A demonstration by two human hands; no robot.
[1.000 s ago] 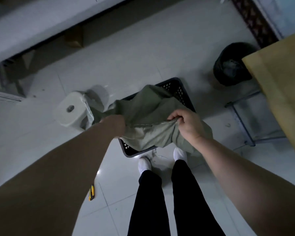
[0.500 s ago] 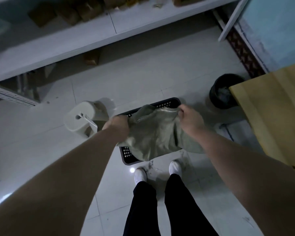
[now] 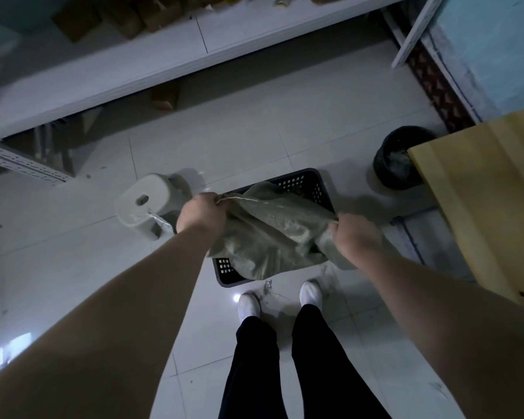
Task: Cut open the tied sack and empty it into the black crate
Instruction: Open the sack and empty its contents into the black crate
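Note:
A grey-green woven sack (image 3: pixel 266 234) hangs slack over the black perforated crate (image 3: pixel 307 184), which stands on the tiled floor just ahead of my feet. My left hand (image 3: pixel 201 214) grips the sack's left edge in a fist. My right hand (image 3: pixel 353 237) grips its right edge the same way, so the cloth is stretched between them above the crate. The sack covers most of the crate's inside, so what lies in it is hidden.
A white plastic stool (image 3: pixel 146 204) stands left of the crate. A black bin (image 3: pixel 397 158) sits at the right beside a wooden table (image 3: pixel 481 201). A white shelf unit (image 3: pixel 133 58) with cardboard boxes runs along the back. My white shoes (image 3: pixel 248 303) are just behind the crate.
My hands have moved apart along the sack's edge, pulling the cloth wider and flatter over the crate. My head has tilted up, bringing the shelf into sight.

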